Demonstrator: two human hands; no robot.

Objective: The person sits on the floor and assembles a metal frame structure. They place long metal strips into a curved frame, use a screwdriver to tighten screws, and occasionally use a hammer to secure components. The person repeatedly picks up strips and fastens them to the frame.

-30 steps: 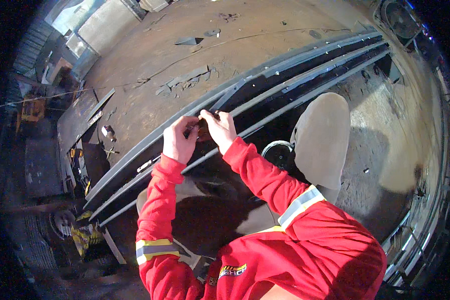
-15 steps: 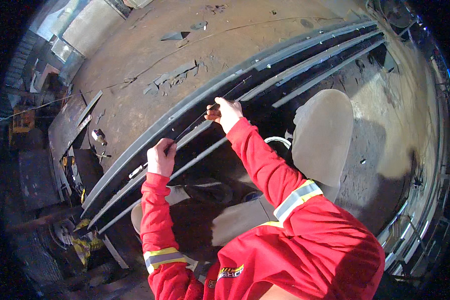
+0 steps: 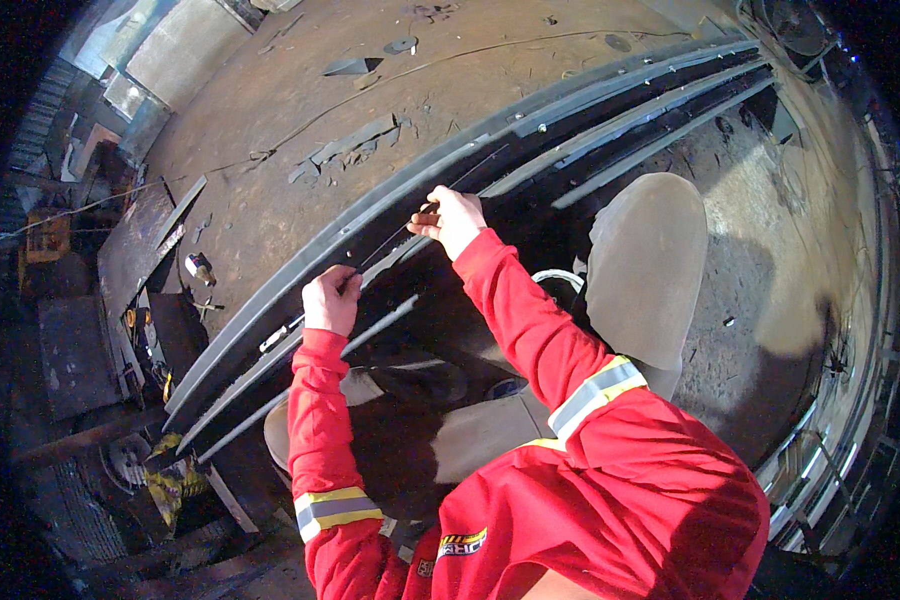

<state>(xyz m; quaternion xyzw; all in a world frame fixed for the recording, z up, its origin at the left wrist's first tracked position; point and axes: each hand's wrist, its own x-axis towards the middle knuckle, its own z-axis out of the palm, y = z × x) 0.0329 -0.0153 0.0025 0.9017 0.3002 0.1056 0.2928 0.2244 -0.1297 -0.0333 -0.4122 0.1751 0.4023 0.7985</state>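
My left hand (image 3: 331, 302) is closed in a pinch near a long metal bar. Up and to its right, my right hand (image 3: 452, 219) is closed too, thumb and fingers pinched together. Both hands grip a thin dark rod (image 3: 382, 246), which stretches between them and runs on past my right hand. Its exact kind is too fine to make out. Beneath them, long metal bars (image 3: 300, 275) lie side by side, slanting from lower left to upper right. A small slim white object (image 3: 273, 340) rests on the bars just below my left hand.
My bent knee (image 3: 650, 265) rises right of the bars. Flat scrap pieces (image 3: 355, 145) and a cable (image 3: 315, 120) lie on the brown surface beyond. A small bottle-like container (image 3: 199, 268) sits at the left, near stacked plates and a yellow bag (image 3: 175, 495).
My left hand has shifted slightly up and right along the rod, closer to my right hand. My right hand has barely moved, and both stay closed.
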